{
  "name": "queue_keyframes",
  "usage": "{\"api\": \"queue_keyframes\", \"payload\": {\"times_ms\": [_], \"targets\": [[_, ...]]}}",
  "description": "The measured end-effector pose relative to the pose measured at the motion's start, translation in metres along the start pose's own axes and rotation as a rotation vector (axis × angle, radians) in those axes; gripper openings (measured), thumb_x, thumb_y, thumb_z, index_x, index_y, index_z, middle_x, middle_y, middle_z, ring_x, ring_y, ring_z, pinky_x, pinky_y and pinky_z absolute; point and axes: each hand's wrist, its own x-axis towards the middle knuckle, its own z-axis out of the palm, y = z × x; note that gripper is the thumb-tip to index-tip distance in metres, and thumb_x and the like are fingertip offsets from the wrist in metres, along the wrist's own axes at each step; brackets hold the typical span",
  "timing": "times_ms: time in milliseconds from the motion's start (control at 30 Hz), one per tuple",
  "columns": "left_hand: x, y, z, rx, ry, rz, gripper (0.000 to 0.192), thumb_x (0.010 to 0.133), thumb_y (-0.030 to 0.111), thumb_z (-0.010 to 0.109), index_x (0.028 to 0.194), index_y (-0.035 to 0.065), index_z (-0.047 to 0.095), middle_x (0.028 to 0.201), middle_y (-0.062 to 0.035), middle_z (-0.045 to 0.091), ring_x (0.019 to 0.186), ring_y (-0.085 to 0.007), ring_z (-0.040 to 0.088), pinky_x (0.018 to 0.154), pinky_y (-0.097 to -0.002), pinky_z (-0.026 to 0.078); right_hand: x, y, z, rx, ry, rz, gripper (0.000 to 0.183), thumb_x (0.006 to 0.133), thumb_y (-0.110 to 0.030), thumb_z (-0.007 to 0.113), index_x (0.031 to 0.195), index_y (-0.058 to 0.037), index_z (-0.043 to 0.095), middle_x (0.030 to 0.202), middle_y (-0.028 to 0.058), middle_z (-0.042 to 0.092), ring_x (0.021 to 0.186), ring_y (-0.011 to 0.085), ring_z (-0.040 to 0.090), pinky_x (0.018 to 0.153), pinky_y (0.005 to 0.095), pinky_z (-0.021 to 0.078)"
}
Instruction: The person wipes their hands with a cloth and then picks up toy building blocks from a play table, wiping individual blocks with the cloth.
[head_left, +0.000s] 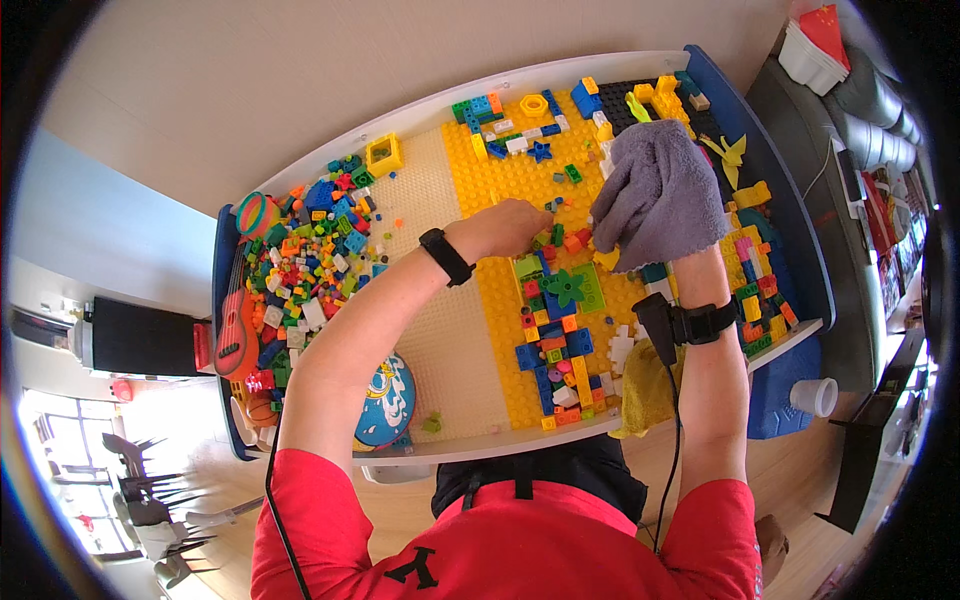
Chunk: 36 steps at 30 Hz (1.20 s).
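My left hand (517, 226), with a black band on its wrist, reaches over the yellow studded baseplate (480, 300). Its fingers bend down beside a lime-green brick (541, 239) and a dark green brick (557, 234); the fingertips are hidden, so whether they grip anything is unclear. A grey terry cloth (660, 195) is bunched over my right hand and hides its fingers, leaving the wrist in view. Below the hands, a green flower-shaped piece (565, 286) tops a cluster of coloured bricks. A yellow hexagonal ring (533, 105) lies beyond my left hand.
Loose bricks (315, 262) heap at the left, beside a toy guitar (235, 330). A blue round printed object (386, 401) sits under my left forearm. A yellow cloth (649, 382) hangs over the front edge. Raised white and blue edges (765, 180) border the table. A cable hangs from my right wrist.
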Motion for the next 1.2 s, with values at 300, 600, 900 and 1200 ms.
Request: {"api": "queue_keyframes", "payload": {"times_ms": [300,600,900,1200], "targets": [[-0.002,-0.004,-0.014,-0.094,-0.012,-0.020,0.036,0.074,0.010,0.059,0.110,0.0070,0.057,0.076,-0.0131,0.065,0.077,-0.0293,0.063,0.066,-0.0397,0.048,-0.001,0.000,-0.002,-0.028,-0.021,0.000,0.020,0.086,-0.013,0.058,0.106,-0.0070,0.061,0.104,0.0059,0.061,0.094,0.0170,0.057,0.087,0.0284,0.0448],[-0.005,0.057,-0.077,-0.416,0.820,0.081,0.039,0.076,0.003,0.064,0.113,0.0048,0.052,0.089,-0.0099,0.064,0.078,-0.0204,0.064,0.072,-0.0305,0.051,-0.003,-0.023,0.024,-1.120,-0.165,-0.728,0.033,0.077,-0.013,0.057,0.108,-0.0046,0.054,0.104,0.0163,0.059,0.099,0.0331,0.055,0.085,0.0384,0.0446],[-0.002,0.083,-0.061,-0.619,0.939,0.145,0.040,0.078,-0.002,0.059,0.117,0.0038,0.049,0.102,-0.0119,0.058,0.089,-0.0211,0.061,0.076,-0.0312,0.051,-0.007,-0.040,0.025,-0.965,-0.350,-0.476,0.035,0.065,-0.017,0.064,0.099,-0.0075,0.057,0.085,0.0150,0.061,0.080,0.0352,0.060,0.069,0.0390,0.0497],[-0.004,0.068,-0.069,-0.845,0.954,0.082,0.016,0.083,0.001,0.056,0.098,0.0002,0.060,0.088,-0.0084,0.065,0.079,-0.0164,0.064,0.070,-0.0257,0.051,-0.007,-0.024,0.016,-0.332,-0.243,-0.204,0.056,0.054,-0.015,0.073,0.108,-0.0059,0.058,0.093,0.0065,0.060,0.084,0.0199,0.058,0.078,0.0264,0.0452]]}}
